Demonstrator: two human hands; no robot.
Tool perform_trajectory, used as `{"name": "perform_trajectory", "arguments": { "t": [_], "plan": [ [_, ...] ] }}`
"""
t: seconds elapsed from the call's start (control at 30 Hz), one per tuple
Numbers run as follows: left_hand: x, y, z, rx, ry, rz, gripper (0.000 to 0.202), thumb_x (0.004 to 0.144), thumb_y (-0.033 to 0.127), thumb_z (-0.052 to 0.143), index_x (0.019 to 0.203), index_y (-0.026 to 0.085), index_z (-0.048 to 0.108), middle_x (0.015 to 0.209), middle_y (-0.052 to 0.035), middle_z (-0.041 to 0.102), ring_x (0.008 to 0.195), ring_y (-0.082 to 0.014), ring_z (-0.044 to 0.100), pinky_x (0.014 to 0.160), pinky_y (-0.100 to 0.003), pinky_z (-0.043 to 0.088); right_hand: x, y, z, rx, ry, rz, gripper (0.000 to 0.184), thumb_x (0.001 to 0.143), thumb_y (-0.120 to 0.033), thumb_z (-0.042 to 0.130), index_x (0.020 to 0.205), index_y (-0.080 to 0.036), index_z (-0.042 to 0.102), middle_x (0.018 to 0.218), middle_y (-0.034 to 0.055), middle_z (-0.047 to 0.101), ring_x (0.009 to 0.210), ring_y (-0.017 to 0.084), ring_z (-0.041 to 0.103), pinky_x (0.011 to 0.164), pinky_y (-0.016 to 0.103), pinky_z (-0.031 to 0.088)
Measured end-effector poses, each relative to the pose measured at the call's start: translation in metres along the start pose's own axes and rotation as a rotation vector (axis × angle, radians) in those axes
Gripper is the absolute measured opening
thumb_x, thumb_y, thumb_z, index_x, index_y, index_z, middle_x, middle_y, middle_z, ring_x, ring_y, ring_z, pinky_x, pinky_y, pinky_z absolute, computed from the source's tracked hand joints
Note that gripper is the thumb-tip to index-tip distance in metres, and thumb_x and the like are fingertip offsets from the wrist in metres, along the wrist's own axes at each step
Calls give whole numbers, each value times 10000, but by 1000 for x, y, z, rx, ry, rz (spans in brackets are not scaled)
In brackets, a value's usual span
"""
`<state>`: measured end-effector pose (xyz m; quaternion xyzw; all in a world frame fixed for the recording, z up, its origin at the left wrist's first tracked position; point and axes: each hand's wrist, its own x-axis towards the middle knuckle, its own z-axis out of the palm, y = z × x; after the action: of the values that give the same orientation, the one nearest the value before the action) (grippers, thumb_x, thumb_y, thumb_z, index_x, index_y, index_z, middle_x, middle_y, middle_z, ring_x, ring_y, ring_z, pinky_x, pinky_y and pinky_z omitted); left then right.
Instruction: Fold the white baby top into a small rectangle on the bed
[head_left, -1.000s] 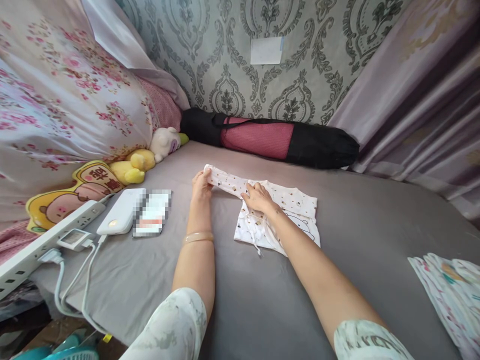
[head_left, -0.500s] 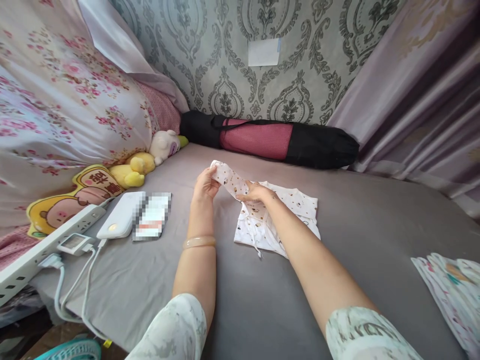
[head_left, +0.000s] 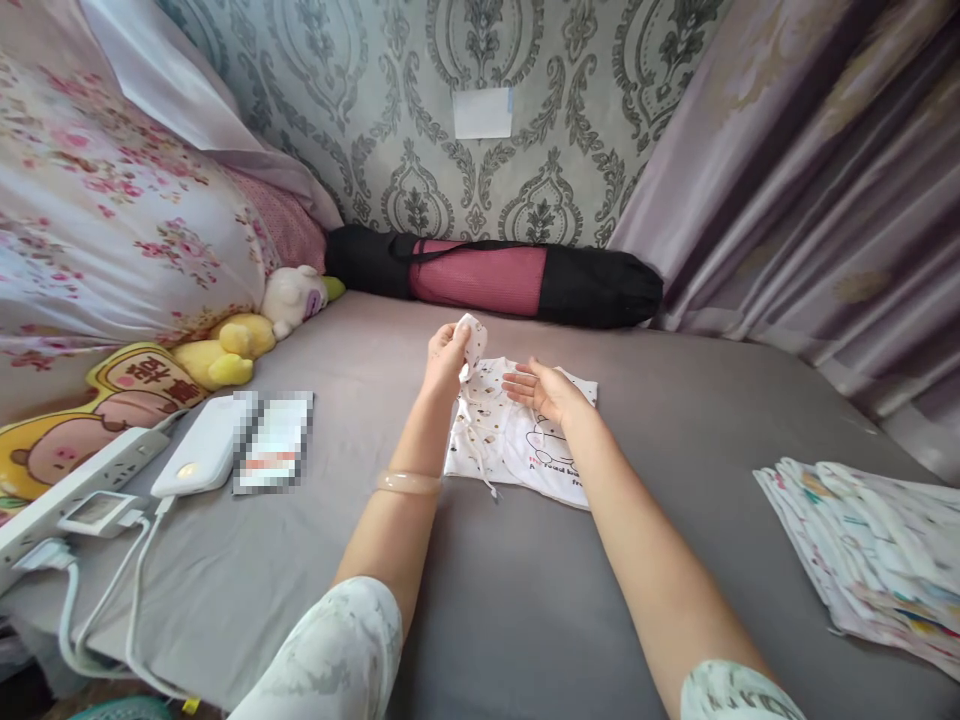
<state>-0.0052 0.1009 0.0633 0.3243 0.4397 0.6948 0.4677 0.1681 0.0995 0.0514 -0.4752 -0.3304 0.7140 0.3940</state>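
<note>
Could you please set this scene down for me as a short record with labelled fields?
Garment: small white printed garment, lying on the grey sheet, ties at its near side
Left hand: pinching one end of the garment, raised above the sheet
Right hand: open, fingers spread, over the garment; contact unclear
Worn: pale bangle on the left forearm
Right side: stack of folded fabric
Left side: white power strip, white device, plush toys
Back: long black-and-pink bag along the wall

Open sheet [head_left: 675,430] runs right from the garment [head_left: 484,425] until folded cloths [head_left: 862,550] block.
</note>
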Motion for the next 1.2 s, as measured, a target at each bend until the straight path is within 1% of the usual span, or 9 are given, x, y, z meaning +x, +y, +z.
{"name": "perform_trajectory", "arguments": {
  "t": [0.2,0.3,0.37,0.47,0.6,0.7,0.87,1.07,1.2],
  "plan": [
    [-24,-19,30,147,-178,30,233,798,392,700,828,169,638,723,-18,643,726,-150,614,699,-231,461,-6,8,-18,54,-20,12,477,1004,-466,220,1252,-122,440,1106,194,679,949,232,692,814,397,556],
    [-26,-19,31,152,-281,-43,310,844,474,649,910,172,666,920,-103,715,997,-235,649,912,-302,449,-7,6,-19,-129,-68,-41,672,976,-532,23,1352,-107,381,1230,219,630,1061,262,655,839,446,543],
    [-20,-16,23,140,-247,-61,367,883,512,583,967,164,659,1010,-144,719,1091,-260,633,992,-345,413,-8,5,-19,-351,-80,-88,739,958,-529,-67,1389,-124,377,1278,203,612,1114,266,629,843,451,541],
    [-8,-8,2,210,-101,-20,294,922,427,531,992,162,639,1023,-145,721,1098,-250,636,1012,-369,403,-7,5,-20,-510,-53,-137,644,988,-530,68,1393,-159,404,1271,172,628,1121,262,622,834,434,555],
    [3,-6,-23,427,18,-37,124,805,210,611,926,196,637,929,-97,726,1063,-243,635,993,-370,425,-6,11,-19,-255,16,-160,326,968,-295,424,1244,-149,518,1201,137,665,1047,223,653,842,383,576],
    [6,-18,-32,566,-69,-75,284,671,102,615,934,205,647,977,-92,715,1063,-251,621,980,-378,445,-5,14,-16,-210,98,-166,267,891,-145,487,1148,-137,558,1154,119,679,977,206,674,814,349,590],
    [7,-41,-35,724,-263,-79,530,534,34,608,1029,221,655,1176,-114,663,1192,-312,553,1077,-458,356,1,15,-21,-422,211,-219,385,853,-160,460,1229,-136,541,1158,116,677,902,210,695,766,332,587],
    [1,-49,-33,1056,-373,-14,583,645,98,614,1207,249,580,1432,-146,503,1442,-351,260,1159,-579,31,0,15,-35,-938,383,-218,520,833,-243,481,1349,-178,477,1125,117,691,968,264,680,810,362,534],
    [1,-54,-33,1063,-378,-16,545,693,157,617,1225,264,565,1466,-131,472,1458,-339,220,1142,-602,-39,-14,9,-33,-1249,457,-203,488,839,-273,504,1317,-176,503,1239,159,636,1127,309,605,893,387,478]
  ]
}}
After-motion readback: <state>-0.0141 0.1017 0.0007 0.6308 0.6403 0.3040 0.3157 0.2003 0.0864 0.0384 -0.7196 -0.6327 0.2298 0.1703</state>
